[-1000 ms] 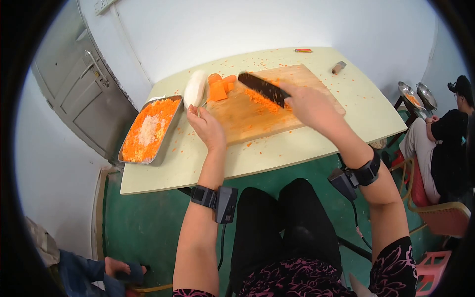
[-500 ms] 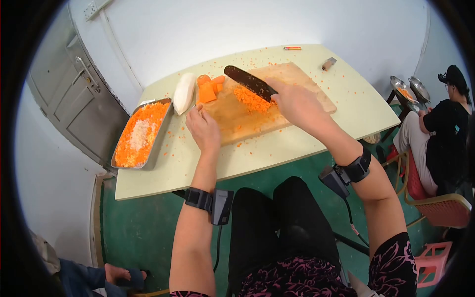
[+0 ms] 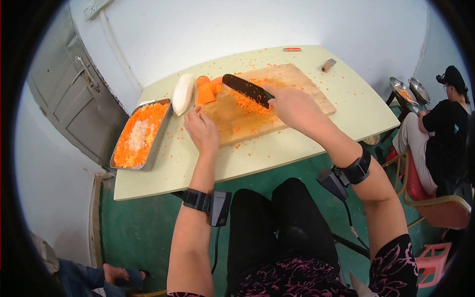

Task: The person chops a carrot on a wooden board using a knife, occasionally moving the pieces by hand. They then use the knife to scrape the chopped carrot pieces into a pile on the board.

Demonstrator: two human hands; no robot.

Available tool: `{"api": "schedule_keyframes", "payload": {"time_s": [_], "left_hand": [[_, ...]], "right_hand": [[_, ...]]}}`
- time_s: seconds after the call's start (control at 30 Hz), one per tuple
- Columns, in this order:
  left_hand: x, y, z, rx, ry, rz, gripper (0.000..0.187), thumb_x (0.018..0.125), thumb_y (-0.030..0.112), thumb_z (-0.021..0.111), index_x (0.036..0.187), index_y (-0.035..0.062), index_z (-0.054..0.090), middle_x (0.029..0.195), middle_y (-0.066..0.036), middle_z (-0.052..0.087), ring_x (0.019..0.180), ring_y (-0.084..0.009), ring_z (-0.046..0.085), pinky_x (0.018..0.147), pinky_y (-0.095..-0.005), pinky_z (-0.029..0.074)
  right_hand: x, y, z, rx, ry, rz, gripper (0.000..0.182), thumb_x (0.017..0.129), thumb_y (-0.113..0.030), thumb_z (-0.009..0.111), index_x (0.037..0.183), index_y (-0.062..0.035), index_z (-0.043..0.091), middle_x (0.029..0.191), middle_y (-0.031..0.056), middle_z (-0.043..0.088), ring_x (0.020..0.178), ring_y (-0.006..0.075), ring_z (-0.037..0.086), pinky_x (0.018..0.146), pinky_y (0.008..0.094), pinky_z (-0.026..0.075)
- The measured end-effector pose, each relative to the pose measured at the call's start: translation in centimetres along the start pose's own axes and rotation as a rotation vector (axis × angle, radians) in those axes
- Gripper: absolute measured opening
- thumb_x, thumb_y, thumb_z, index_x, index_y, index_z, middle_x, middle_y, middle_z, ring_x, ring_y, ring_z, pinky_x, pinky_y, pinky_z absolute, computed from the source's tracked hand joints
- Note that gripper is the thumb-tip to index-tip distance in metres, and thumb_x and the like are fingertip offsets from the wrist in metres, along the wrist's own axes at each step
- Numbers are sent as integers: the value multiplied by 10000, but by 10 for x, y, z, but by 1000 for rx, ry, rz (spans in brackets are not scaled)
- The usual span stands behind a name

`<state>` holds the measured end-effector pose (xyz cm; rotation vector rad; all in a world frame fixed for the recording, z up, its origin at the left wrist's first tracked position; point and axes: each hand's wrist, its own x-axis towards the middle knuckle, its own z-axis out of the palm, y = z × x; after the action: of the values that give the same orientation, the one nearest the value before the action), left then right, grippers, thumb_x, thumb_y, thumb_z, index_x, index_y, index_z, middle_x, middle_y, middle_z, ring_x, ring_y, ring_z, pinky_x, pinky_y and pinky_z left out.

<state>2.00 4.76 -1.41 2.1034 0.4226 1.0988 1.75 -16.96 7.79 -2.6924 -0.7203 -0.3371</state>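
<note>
My right hand (image 3: 296, 110) is closed round the handle of a dark-bladed kitchen knife (image 3: 243, 89). Its blade points up and left over a heap of minced carrot (image 3: 251, 105). The handle is hidden in my fist. My left hand (image 3: 202, 130) has its fingers curled at the near left edge of the wooden cutting board (image 3: 292, 74), gripping it there. Just beyond those fingers lie larger carrot pieces (image 3: 206, 94) on the board. A peeled white radish (image 3: 183, 94) rests beside them on the table, left of the board.
A metal tray (image 3: 157, 138) of minced carrot with a pale chopped heap stands at the table's left. A peeler-like tool (image 3: 328, 65) and a small red item (image 3: 292, 49) lie toward the back. A seated person (image 3: 445, 123) is at right, near metal bowls (image 3: 403, 91).
The knife blade has shifted slightly left and down over the minced carrot, with my right hand moving along. My left hand stays at the board's edge.
</note>
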Motion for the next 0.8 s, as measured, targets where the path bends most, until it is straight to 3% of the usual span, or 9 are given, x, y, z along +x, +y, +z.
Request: {"api": "schedule_keyframes", "payload": {"time_s": [0.13,0.23,0.8], "left_hand": [[1,-1,1,2,23,11,236,870,87,450,1066,-8,542,1089,-164,530,1079,-328,449,936,-406,351],[1,-1,1,14,21,23,240,864,85,450,1066,-9,538,1091,-171,528,1075,-335,448,937,-411,349],[0,4,-5,-24,-7,-18,264,879,83,427,1104,-25,512,1102,-174,517,1101,-333,422,952,-413,327]], "right_hand": [[-4,-1,6,-41,-83,29,405,884,-170,503,1281,-99,476,723,169,605,684,328,587,637,420,461],[-1,5,7,43,6,4,405,884,-169,504,1282,-101,477,675,164,591,651,321,580,627,418,458],[-9,-6,-1,53,-42,16,399,891,-181,501,1284,-118,475,677,173,587,682,324,594,636,415,461]]}}
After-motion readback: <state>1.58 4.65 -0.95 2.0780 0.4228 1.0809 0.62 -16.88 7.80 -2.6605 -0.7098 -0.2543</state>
